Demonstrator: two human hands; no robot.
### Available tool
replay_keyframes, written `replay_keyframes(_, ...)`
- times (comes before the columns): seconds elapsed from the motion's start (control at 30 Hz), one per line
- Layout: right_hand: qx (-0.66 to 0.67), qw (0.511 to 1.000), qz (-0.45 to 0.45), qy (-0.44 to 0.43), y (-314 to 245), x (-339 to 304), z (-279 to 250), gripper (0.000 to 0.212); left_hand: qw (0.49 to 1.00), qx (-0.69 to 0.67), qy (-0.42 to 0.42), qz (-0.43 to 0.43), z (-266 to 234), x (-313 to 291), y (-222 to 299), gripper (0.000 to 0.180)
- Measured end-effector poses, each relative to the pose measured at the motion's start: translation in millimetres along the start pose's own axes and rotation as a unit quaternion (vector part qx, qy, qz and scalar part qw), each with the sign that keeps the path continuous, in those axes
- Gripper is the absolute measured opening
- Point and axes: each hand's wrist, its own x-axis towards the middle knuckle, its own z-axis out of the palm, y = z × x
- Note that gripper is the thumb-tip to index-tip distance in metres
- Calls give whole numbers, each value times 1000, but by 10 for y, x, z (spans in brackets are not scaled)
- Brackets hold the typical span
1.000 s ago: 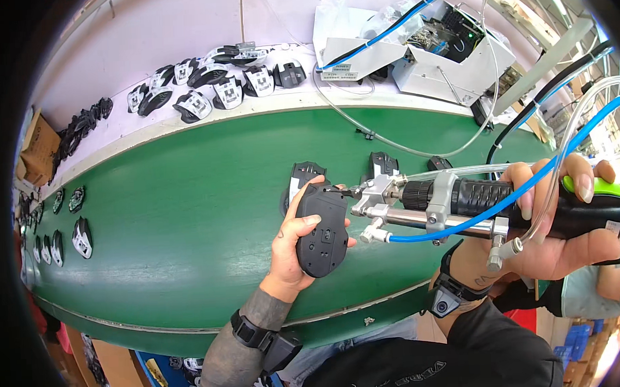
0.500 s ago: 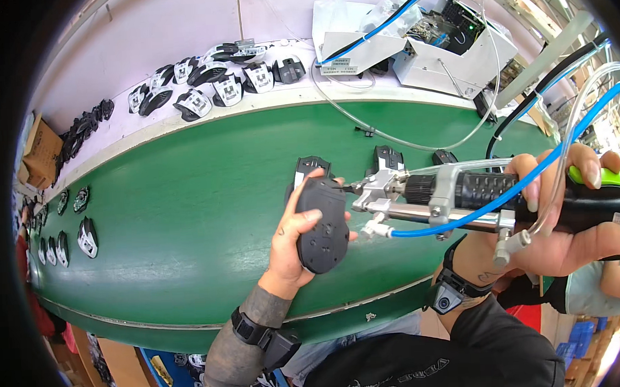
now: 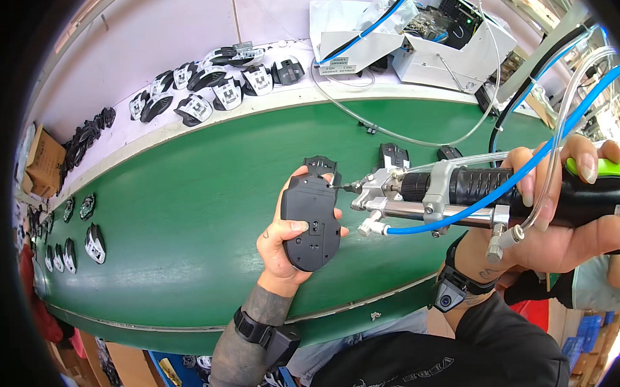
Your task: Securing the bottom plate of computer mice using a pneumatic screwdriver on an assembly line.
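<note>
A black computer mouse (image 3: 305, 241) rests in my left hand (image 3: 278, 249), its underside turned toward me, thumb across it and fingers wrapped behind. In my right hand (image 3: 549, 199) is a black power screwdriver (image 3: 474, 191) with a green lever and metal fittings, held level and pointing left. Its thin bit reaches the mouse's upper right corner, close to a small hole; whether it sits in a screw I cannot tell. Just behind the held mouse, another dark mouse (image 3: 320, 165) lies partly hidden on the green belt (image 3: 208, 197).
Farther right on the belt are two dark mice, one at the middle right (image 3: 393, 155). White-and-black mouse shells (image 3: 95, 243) lie at the left. More shells (image 3: 227, 94) line the far ledge beside an open white machine (image 3: 435, 59). A blue hose (image 3: 515, 193) crosses my right hand.
The held mouse has shifted slightly left, and its underside now faces me more squarely. The bit now shows at its corner. Pieces on the belt have moved a little to the right.
</note>
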Motion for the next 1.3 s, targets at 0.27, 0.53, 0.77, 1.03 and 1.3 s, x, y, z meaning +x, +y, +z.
replay_keyframes(0.27,15,1000,12,-22,8,17,-5,78,998,-40,-42,-12,15,-1,-14,87)
replay_keyframes(0.53,10,997,-30,63,82,-11,122,77,1000,-20,3,-5,64,-1,60,75)
replay_keyframes(0.77,96,990,102,2,-325,58,-19,66,993,46,101,43,-59,84,115,68)
replay_keyframes(1.03,22,995,84,57,-153,-52,413,61,997,25,64,31,-71,66,85,77)
replay_keyframes(1.3,26,991,97,86,-85,-72,531,63,998,7,53,22,-65,43,49,76)
